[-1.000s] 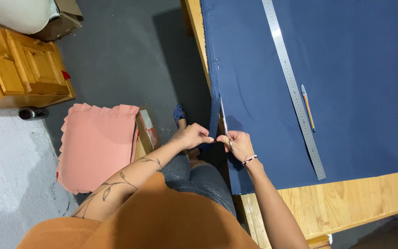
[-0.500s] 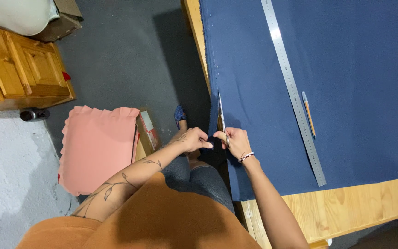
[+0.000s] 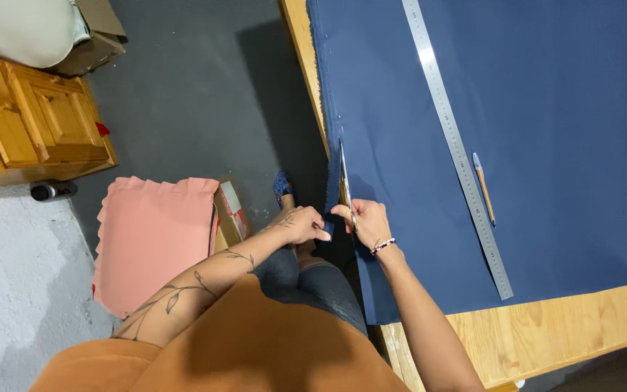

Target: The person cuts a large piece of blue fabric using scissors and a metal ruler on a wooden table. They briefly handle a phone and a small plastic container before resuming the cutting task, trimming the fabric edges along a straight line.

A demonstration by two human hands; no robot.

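Scissors (image 3: 344, 178) in right hand (image 3: 369, 223)

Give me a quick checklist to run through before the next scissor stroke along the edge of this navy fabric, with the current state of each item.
1. Scissors held in right hand, blades along the fabric edge: ok.
2. Left hand pinching the narrow strip beside the cut: ok.
3. Navy fabric lying flat on the wooden table: ok.
4. Metal ruler and pencil away from the blades: ok.
5. Marked cutting line visible ahead of the blades: cannot tell.
6. Left fingertips apart from the blades: cannot tell.
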